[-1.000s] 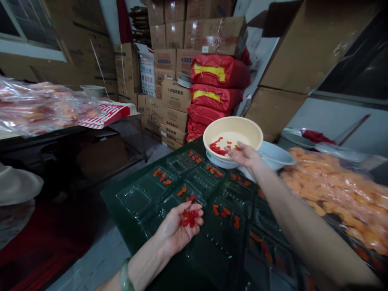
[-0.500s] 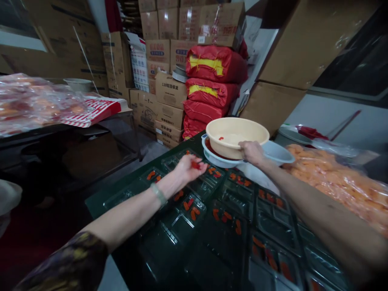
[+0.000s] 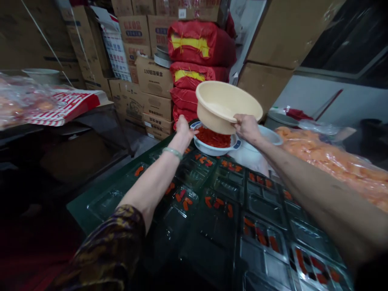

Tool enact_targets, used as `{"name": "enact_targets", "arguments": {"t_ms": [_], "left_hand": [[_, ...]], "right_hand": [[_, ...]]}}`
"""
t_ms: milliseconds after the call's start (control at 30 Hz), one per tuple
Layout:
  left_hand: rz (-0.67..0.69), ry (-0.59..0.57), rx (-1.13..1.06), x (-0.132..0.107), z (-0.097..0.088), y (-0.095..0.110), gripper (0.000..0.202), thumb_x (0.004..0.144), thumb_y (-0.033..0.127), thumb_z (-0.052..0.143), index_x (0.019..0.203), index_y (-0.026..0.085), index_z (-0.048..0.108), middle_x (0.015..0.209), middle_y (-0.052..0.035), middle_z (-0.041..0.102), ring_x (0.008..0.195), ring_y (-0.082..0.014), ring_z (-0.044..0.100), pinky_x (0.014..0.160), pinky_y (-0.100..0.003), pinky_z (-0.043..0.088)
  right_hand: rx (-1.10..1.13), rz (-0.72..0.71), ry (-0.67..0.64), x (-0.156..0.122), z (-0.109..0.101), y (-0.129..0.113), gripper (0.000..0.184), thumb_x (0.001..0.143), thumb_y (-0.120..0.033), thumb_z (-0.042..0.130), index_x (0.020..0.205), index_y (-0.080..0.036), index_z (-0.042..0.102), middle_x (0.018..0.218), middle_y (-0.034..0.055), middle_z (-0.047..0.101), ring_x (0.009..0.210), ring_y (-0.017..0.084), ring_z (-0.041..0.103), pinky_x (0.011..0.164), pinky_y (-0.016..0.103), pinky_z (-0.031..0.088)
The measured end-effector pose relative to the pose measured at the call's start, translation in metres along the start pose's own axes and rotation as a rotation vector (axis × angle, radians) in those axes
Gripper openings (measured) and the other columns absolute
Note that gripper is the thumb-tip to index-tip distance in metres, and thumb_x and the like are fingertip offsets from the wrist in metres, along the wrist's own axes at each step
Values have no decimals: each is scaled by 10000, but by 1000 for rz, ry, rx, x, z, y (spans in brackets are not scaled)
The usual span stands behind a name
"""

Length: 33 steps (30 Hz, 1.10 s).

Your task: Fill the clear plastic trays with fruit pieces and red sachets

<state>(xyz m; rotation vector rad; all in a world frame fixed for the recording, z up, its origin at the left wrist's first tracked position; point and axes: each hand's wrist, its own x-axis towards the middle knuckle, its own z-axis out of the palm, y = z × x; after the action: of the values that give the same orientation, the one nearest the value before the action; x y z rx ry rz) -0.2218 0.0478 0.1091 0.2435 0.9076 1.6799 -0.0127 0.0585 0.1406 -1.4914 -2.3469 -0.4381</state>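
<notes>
My right hand (image 3: pixel 247 127) is closed on the near rim of a cream plastic bowl (image 3: pixel 224 105), which is lifted and tilted above a white bowl (image 3: pixel 212 151). The white bowl holds a heap of small red pieces (image 3: pixel 214 137). My left hand (image 3: pixel 183 127) reaches to the left rim of the white bowl, its back towards me and its fingers hidden. Below both arms lie several clear plastic compartment trays (image 3: pixel 230 194) on a dark green surface, with a few red and orange pieces in many compartments.
A large clear bag of orange pieces (image 3: pixel 333 157) lies at the right. A pale bowl (image 3: pixel 273 137) sits behind my right hand. Red sacks (image 3: pixel 197 44) and cardboard boxes (image 3: pixel 153 76) are stacked behind. A table at the left carries plastic bags (image 3: pixel 18 101) and red-and-white striped paper (image 3: pixel 66 105).
My right hand has lifted the cream bowl off the white bowl and tilted it. My left hand, which held red pieces in its palm, moved forward to the white bowl's rim.
</notes>
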Motion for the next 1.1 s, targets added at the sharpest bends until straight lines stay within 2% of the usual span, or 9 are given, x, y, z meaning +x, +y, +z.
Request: {"name": "enact_targets", "arguments": {"t_ms": [100, 233, 400, 500, 600, 733, 833, 967, 1100], "left_hand": [[117, 164, 186, -12, -46, 25, 259, 871, 381, 342, 867, 181, 506, 797, -65, 539, 760, -183, 551, 656, -328, 474], [125, 166, 343, -42, -98, 36, 149, 787, 157, 443, 656, 146, 513, 593, -40, 520, 533, -130, 515, 515, -261, 438], [132, 34, 494, -86, -114, 21, 111, 674, 38, 515, 610, 116, 563, 563, -42, 557, 508, -132, 542, 447, -228, 409], [213, -111, 579, -108, -98, 5, 42, 659, 84, 590, 641, 121, 597, 633, -31, 602, 523, -111, 549, 441, -197, 403], [268, -365, 645, -129, -70, -20, 93, 628, 168, 664, 705, 130, 628, 686, -36, 622, 564, -132, 575, 449, -206, 424], [250, -668, 726, -150, -26, -70, 189, 672, 269, 646, 794, 126, 624, 738, -61, 639, 617, -151, 606, 507, -233, 466], [388, -850, 1065, -152, 0, -123, 217, 790, 284, 490, 881, 132, 615, 814, -63, 666, 723, -147, 627, 626, -255, 502], [504, -847, 1339, -129, 30, -194, 174, 757, 157, 505, 845, 117, 650, 763, -60, 676, 715, -169, 626, 663, -285, 503], [734, -782, 1572, -84, 72, -237, 379, 708, 30, 520, 1069, 113, 596, 1144, -133, 598, 1051, -227, 550, 898, -345, 434]], "right_hand": [[38, -9, -71, -8, 33, -14, 261, 808, -189, 427, 943, -114, 636, 904, 128, 663, 847, 239, 585, 698, 292, 384], [40, -5, -145, -21, 53, -18, 279, 817, -161, 406, 968, -91, 629, 934, 173, 654, 881, 272, 586, 742, 330, 381], [14, -23, -234, -32, 33, -12, 274, 806, -117, 422, 980, -135, 634, 996, 131, 647, 968, 232, 549, 811, 310, 369], [-24, 13, -195, -47, 21, -16, 358, 813, -160, 454, 1157, -174, 553, 1141, 115, 582, 1071, 244, 473, 881, 355, 339], [44, 30, -25, -88, 9, -27, 569, 786, -268, 544, 1319, -142, 390, 1268, 144, 472, 1133, 276, 394, 906, 394, 334], [254, 3, 73, -193, -19, -44, 473, 813, -231, 518, 1267, -126, 438, 1222, 122, 497, 1137, 244, 393, 923, 381, 353], [381, -9, 12, -285, -42, -43, 332, 828, -181, 487, 1158, -157, 520, 1139, 98, 557, 1073, 213, 463, 882, 366, 410], [394, 89, -4, -381, -53, -14, 320, 812, -130, 473, 1116, -198, 546, 1094, 85, 601, 980, 192, 576, 830, 335, 493], [355, 115, 77, -427, -44, 26, 303, 821, -158, 493, 1113, -216, 546, 1078, 80, 631, 917, 161, 642, 738, 212, 537]]}}
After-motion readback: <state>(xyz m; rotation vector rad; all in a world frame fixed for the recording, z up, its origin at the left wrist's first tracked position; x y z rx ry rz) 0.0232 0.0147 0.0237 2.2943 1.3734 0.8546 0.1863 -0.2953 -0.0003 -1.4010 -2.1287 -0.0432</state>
